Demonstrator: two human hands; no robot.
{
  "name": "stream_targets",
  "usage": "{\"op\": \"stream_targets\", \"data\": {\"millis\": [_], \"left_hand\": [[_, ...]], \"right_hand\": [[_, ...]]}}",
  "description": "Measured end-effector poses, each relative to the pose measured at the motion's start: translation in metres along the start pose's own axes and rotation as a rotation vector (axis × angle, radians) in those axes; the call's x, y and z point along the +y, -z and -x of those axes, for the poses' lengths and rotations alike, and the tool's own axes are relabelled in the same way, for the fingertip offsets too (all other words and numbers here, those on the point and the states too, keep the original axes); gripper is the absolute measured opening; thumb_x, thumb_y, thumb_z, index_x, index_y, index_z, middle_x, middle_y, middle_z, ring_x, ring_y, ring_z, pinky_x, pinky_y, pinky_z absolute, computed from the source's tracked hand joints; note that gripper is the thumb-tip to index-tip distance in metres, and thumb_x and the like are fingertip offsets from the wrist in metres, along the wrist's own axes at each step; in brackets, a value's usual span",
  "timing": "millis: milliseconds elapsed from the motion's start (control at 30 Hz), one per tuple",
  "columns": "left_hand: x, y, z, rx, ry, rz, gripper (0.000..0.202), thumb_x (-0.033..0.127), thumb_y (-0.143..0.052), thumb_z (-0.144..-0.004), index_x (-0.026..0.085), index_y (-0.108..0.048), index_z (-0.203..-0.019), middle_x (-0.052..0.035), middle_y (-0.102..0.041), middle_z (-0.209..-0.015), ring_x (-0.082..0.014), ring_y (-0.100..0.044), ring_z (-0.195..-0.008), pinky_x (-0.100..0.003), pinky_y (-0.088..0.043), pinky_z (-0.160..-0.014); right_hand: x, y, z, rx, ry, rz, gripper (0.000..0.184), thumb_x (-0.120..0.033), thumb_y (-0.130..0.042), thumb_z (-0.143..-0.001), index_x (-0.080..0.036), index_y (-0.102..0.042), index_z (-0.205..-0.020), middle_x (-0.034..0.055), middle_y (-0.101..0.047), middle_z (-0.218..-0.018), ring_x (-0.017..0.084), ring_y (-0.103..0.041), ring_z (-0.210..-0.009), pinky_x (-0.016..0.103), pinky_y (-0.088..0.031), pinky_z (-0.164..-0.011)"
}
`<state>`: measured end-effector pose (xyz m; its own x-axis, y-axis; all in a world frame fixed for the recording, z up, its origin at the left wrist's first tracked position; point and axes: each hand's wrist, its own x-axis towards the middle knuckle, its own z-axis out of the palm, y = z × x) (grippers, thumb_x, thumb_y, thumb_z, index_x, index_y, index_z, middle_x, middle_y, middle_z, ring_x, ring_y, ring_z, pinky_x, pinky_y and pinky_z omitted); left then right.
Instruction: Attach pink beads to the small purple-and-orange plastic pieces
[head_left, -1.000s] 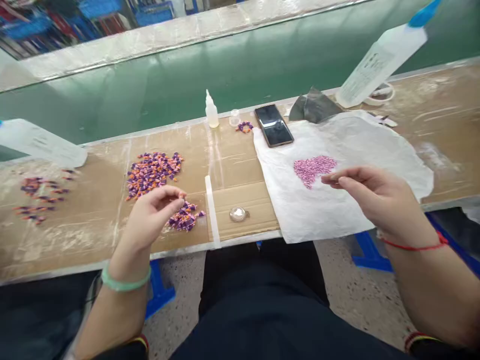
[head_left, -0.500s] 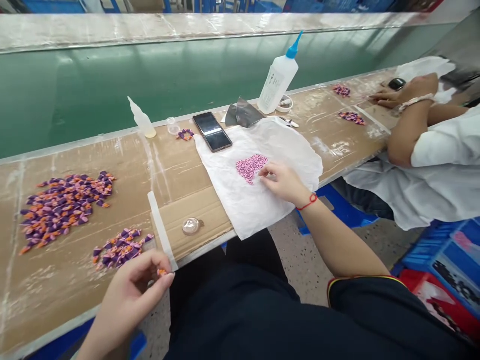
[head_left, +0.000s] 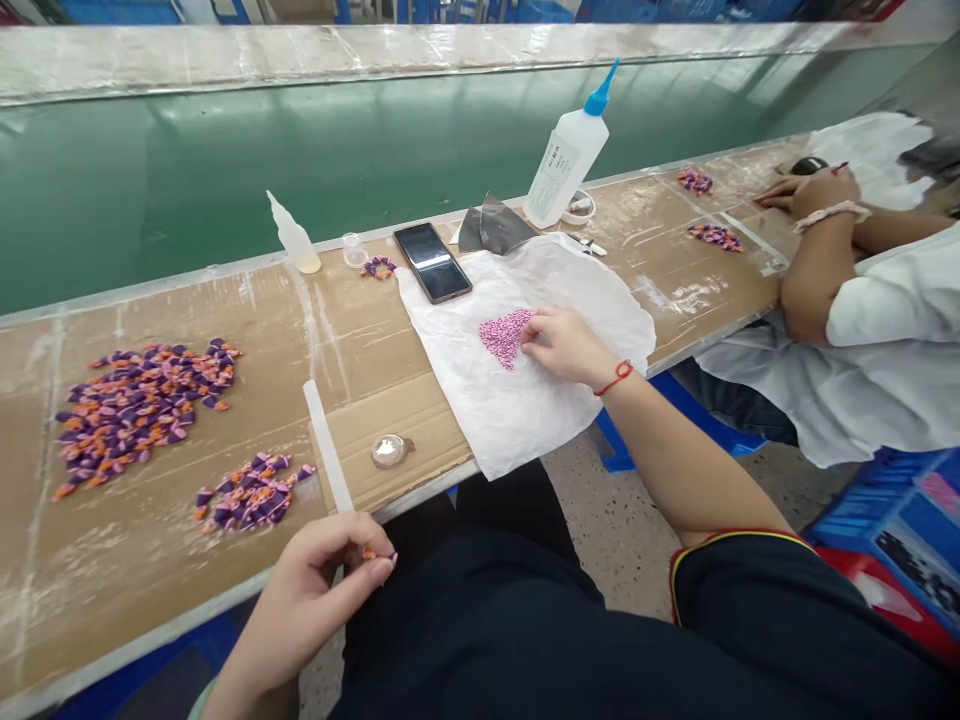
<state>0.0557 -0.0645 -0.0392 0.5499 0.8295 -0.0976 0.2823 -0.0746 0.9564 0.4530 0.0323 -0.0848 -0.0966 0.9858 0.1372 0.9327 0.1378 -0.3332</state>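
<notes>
My left hand is above my lap at the table's front edge, thumb and forefinger pinched on a small orange-and-purple piece, mostly hidden by the fingers. My right hand rests over a white cloth. Its fingers are closed together at the right edge of a pile of tiny pink beads; whatever lies between the fingertips is hidden. Left of the cloth are a small pile and a large pile of purple, orange and pink pieces.
A phone lies on the cloth's back corner. Behind stand a large blue-tipped bottle and a small squeeze bottle. A ring of pieces and a round clear item are on the table. A co-worker's arm is at right.
My left hand has moved right, away from the small pile, with the piece still pinched. My right hand's fingertips have come closer together at the bead pile. The view has shifted slightly.
</notes>
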Motion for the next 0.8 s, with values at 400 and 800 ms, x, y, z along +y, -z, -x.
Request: {"op": "stream_targets", "data": {"millis": [400,800], "left_hand": [[0.033,-0.02,-0.035,0.123,-0.017,0.025,0.019,0.026,-0.063,-0.085,0.017,-0.069,-0.069,-0.002,-0.064,-0.059,-0.0122,-0.056,-0.053,-0.021,-0.044,-0.05],[0.064,-0.05,-0.081,0.132,-0.205,0.039,0.013,0.02,-0.062,-0.086,0.015,-0.07,-0.076,-0.0019,-0.068,-0.063,-0.0109,-0.055,-0.054,-0.022,-0.044,-0.051]], "right_hand": [[-0.051,0.019,0.024,0.092,0.196,0.024,0.012,-0.014,-0.049,-0.089,-0.022,-0.055,-0.083,0.01,-0.062,-0.091,0.029,-0.055,-0.095,0.048,-0.043,-0.092],[-0.13,0.053,0.061,0.371,0.59,-0.291,0.016,-0.01,-0.052,-0.092,-0.025,-0.049,-0.091,0.0043,-0.059,-0.091,0.022,-0.056,-0.088,0.041,-0.047,-0.081]]}}
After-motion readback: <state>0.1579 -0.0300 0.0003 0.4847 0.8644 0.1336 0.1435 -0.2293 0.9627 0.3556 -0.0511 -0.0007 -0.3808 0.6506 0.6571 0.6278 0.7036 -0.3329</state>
